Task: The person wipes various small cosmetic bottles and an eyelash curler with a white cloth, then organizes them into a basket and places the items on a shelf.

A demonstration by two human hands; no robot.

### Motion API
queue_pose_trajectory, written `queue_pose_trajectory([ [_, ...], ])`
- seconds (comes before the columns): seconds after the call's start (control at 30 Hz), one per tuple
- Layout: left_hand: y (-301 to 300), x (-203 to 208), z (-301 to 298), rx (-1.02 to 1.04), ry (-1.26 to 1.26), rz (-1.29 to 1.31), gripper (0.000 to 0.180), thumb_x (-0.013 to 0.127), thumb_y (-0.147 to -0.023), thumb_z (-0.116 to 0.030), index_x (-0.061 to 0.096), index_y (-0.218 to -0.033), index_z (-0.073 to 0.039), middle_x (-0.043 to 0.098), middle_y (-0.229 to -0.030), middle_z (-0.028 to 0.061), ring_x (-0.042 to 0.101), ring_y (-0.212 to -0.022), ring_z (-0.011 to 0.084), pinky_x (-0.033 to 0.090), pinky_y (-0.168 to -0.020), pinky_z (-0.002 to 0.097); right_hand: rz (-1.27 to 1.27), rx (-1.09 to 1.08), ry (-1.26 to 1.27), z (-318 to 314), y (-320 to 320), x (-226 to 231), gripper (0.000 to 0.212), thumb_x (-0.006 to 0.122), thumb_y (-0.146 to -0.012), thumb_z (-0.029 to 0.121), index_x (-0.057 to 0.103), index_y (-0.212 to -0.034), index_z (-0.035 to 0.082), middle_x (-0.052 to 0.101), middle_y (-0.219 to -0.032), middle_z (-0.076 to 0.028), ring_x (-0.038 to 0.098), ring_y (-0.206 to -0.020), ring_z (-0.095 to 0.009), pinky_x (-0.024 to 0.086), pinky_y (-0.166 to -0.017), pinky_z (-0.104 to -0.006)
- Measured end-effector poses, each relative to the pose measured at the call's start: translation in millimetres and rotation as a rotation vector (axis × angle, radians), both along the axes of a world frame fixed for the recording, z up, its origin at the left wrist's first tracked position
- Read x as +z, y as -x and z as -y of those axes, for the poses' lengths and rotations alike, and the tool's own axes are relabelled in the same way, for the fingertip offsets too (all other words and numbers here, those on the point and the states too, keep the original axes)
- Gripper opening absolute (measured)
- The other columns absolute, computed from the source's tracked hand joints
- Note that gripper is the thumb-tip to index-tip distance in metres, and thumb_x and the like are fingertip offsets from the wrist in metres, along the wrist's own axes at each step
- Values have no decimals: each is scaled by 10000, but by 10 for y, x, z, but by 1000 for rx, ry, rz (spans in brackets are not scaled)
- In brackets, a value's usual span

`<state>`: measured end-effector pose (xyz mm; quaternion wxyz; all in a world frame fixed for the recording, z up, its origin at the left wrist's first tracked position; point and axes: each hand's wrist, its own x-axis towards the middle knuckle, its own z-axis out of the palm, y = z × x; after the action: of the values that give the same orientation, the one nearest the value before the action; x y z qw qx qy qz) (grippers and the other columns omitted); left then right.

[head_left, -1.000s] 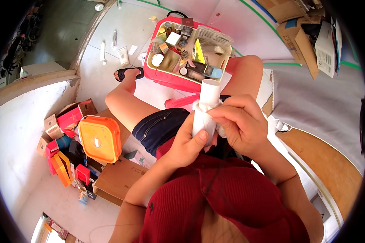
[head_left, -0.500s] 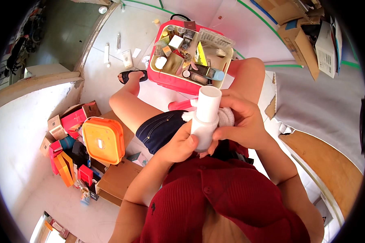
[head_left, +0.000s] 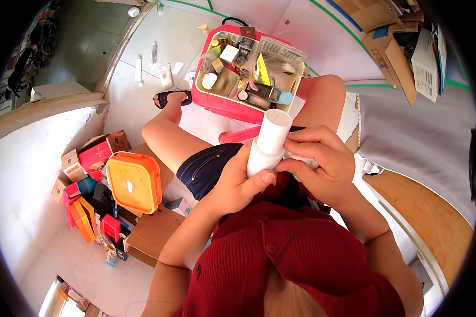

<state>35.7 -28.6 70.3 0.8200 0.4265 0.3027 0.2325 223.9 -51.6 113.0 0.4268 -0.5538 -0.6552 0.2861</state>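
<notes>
White bottle (head_left: 272, 138): in front of the torso, over the lap, tilted with its narrower top section pointing away from the body. Red case (head_left: 216, 107) is on the floor ahead, between the legs, its cream-rimmed tray crowded with jars, small boxes and tubes. Brown cardboard box (head_left: 156, 228) on the person's left. Orange lid (head_left: 132, 182) just beyond it, roughly square with rounded corners, small cartons heaped alongside.

Left hand (head_left: 234, 178): closed around the bottle's wider lower section, thumb laid across the near face, fingers going round behind (mostly hidden, so can't tell how far they wrap). Grip looks full.

Right hand (head_left: 330, 166): pinching, not fisted. Thumb below, fingers curled above, narrow gap between them filled by a wadded white cloth (head_left: 302, 159). Fingertips sit right at the bottle's right side; can't tell whether they or only the cloth make contact.

Smaller stuff: yellow packet (head_left: 261, 70) leaning upright in the case. White squeeze tube (head_left: 165, 76) on the floor left of the case, well apart from both hands. Slim white tube (head_left: 138, 68) near it.
</notes>
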Motion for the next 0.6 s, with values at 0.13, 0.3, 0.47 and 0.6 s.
queue_pose_trajectory([
  [0.13, -18, 59, -28, 27, -111, -182, 531, 646, -859, -293, 432, -1237, 12, 605, -1051, 135, 588, -961, 242, 453, -854, 355, -18, 3, -23, -1, -15, -23, 269, 777, -682, 28, 672, -927, 0, 643, -946, -110, 639, -835, -208, 510, -713, -276],
  [0.3, -7, -6, -62, 83, -298, -328, 553, 690, -828, -303, 451, -1224, 0, 598, -1060, 160, 584, -963, 234, 445, -853, 345, -153, 75, 117, -59, -121, 63, 167, 729, -727, 9, 669, -882, 23, 651, -915, -97, 631, -853, -196, 511, -746, -292],
  [0.47, 9, -41, -149, 44, -320, -253, 550, 734, -793, -287, 483, -1191, -3, 595, -1046, 138, 580, -955, 227, 444, -847, 336, -766, -91, 458, -142, -365, -207, 230, 654, -842, 89, 627, -1052, 1, 640, -1065, -104, 592, -1002, -167, 466, -887, -315],
  [0.6, 36, -48, -149, -102, -175, -63, 599, 750, -779, -321, 493, -1208, 9, 562, -1084, 104, 533, -1019, 192, 415, -883, 307, -952, 146, 541, -199, -291, -220, 396, 728, -783, 125, 600, -1137, 5, 619, -1132, -114, 573, -1076, -199, 447, -931, -335],
])
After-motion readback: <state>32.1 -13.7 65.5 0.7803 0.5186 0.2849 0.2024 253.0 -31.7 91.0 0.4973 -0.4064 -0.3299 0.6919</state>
